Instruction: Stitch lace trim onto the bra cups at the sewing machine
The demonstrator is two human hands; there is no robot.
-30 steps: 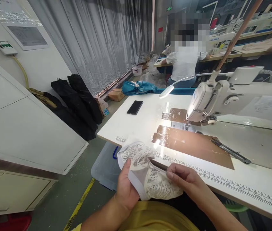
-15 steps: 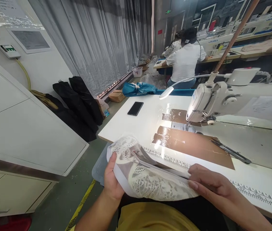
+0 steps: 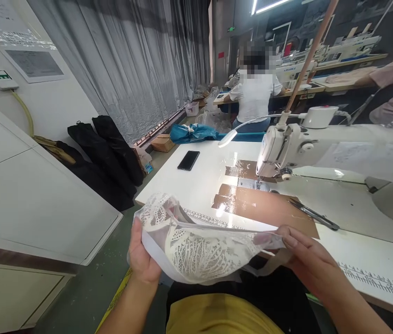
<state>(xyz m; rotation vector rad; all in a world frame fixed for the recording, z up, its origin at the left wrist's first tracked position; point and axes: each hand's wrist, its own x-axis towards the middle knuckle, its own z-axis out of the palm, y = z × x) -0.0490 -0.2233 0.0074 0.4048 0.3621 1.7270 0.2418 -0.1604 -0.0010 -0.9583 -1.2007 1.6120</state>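
A white lace bra (image 3: 203, 253) is stretched between my two hands in front of the table's near edge. My left hand (image 3: 142, 255) is closed on its left end, thumb on top and the other fingers hidden behind the fabric. At the other end, my right hand (image 3: 304, 253) pinches the sheer upper edge between thumb and fingers. A pale band of the bra hangs in a loop below my right hand. Beyond the bra, the white sewing machine (image 3: 280, 150) stands on the table, its lamp (image 3: 228, 138) lit.
A black phone (image 3: 188, 160) lies on the white table (image 3: 161, 181). Dark scissors or snips (image 3: 314, 214) rest on brown sheeting (image 3: 269, 204) near the machine. A white cabinet (image 3: 43, 199) stands at left. A person in white (image 3: 254, 99) sits ahead; another person's arm shows at right.
My right hand has drawn the bra's edge taut and raised it slightly, and a loop of band now shows beneath. The view has shifted to the right.
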